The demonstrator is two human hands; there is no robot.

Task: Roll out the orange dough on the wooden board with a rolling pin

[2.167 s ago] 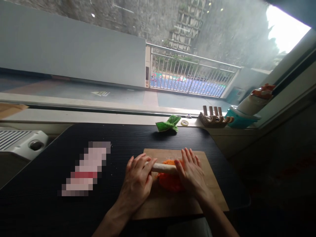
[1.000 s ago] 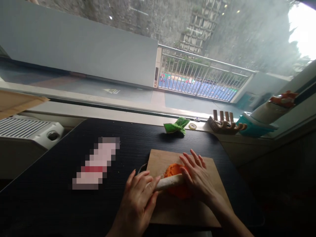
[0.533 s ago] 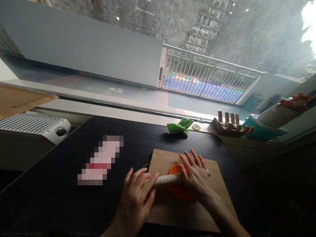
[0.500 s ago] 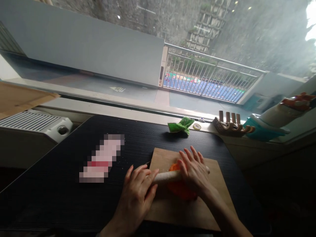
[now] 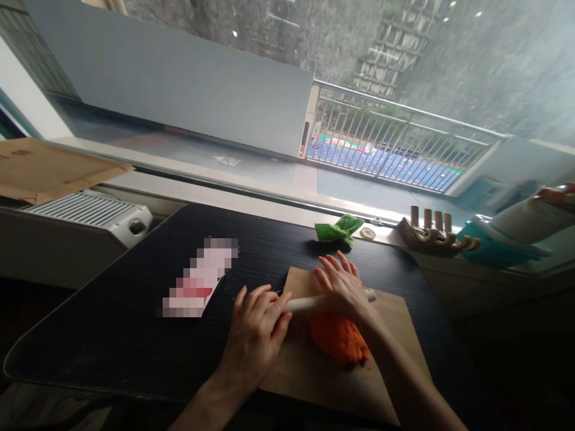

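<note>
A pale rolling pin (image 5: 305,304) lies across a wooden board (image 5: 386,341), pressed at both ends by my hands. Over its left end my left hand (image 5: 258,323) is laid, thumb on the near side and fingers bent across it. My right hand (image 5: 344,287) covers the pin near its right end, palm on it and fingers reaching past the far side. Just on the near side of the pin sits a flattened lump of orange dough (image 5: 339,338), cracked at its edge. My right hand and wrist hide part of the pin.
A black table (image 5: 148,353) bears the board and a blurred-out pinkish item (image 5: 202,278). Near the window sill lie a green cloth (image 5: 340,230) and a tape roll (image 5: 367,233). A brown rack (image 5: 431,236) and teal container (image 5: 487,242) stand right; a white radiator (image 5: 103,215) is left.
The rolling pin, under both hands, has moved away from me, from over the orange dough to its far edge. More of the dough shows. The camera view has shifted slightly left.
</note>
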